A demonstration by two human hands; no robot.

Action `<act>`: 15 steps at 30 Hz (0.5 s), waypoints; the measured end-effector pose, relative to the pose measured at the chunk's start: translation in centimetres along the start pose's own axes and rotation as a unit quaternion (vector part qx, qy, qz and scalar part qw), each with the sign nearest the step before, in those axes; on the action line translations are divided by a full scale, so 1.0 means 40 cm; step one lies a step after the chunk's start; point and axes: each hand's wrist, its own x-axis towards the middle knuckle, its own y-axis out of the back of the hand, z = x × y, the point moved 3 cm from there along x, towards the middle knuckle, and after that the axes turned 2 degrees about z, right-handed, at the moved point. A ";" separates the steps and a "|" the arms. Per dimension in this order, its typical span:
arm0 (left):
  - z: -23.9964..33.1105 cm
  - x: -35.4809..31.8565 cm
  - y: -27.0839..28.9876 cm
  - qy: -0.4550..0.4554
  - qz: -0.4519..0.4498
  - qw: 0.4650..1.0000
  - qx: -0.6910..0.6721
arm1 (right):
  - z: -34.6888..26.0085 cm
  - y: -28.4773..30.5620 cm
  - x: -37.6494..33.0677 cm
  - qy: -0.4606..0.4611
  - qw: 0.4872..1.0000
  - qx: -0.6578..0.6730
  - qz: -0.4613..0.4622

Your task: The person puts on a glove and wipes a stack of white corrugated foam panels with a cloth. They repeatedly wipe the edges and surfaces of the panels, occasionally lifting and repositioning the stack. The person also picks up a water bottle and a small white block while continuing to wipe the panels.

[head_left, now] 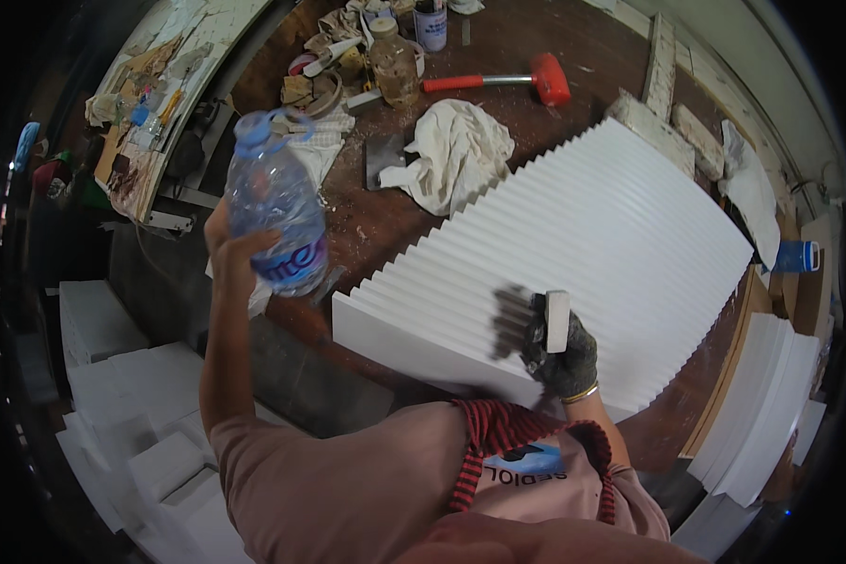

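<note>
My left hand (238, 246), bare, is closed around a large clear plastic bottle (277, 202) with a blue cap, a carrying loop and a blue-purple label. It holds the bottle upright but slightly tilted above the left part of the table. My right hand (566, 362) wears a dark, whitened glove and grips a small white rectangular block (556, 321). Beneath that hand lies a broad white ridged slab (573, 226), its grooves running in close parallel rows. Whether the block touches the ridges cannot be made out.
On the brown table (385, 226) are a crumpled white cloth (456, 150), a red mallet (550, 80), a dirty jar (394, 66) and a can (430, 26). White blocks (146, 395) are piled at lower left. White panels (757, 404) and a blue cup (796, 256) are at right.
</note>
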 end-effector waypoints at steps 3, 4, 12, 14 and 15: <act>-0.057 -0.043 0.103 0.004 0.036 0.992 0.125 | 0.002 0.004 0.004 0.000 1.000 -0.015 -0.008; -0.080 -0.050 0.127 0.012 0.035 0.991 0.128 | 0.002 0.004 0.006 0.004 0.999 -0.033 -0.012; -0.209 -0.037 0.236 0.083 0.067 0.968 0.226 | -0.004 -0.006 0.010 -0.013 0.999 -0.034 -0.032; -0.214 -0.022 0.248 0.076 0.056 0.963 0.252 | -0.005 -0.012 0.011 -0.014 0.999 -0.021 -0.037; -0.214 -0.015 0.253 0.071 0.048 0.958 0.274 | -0.005 -0.014 0.011 -0.010 0.999 -0.024 -0.041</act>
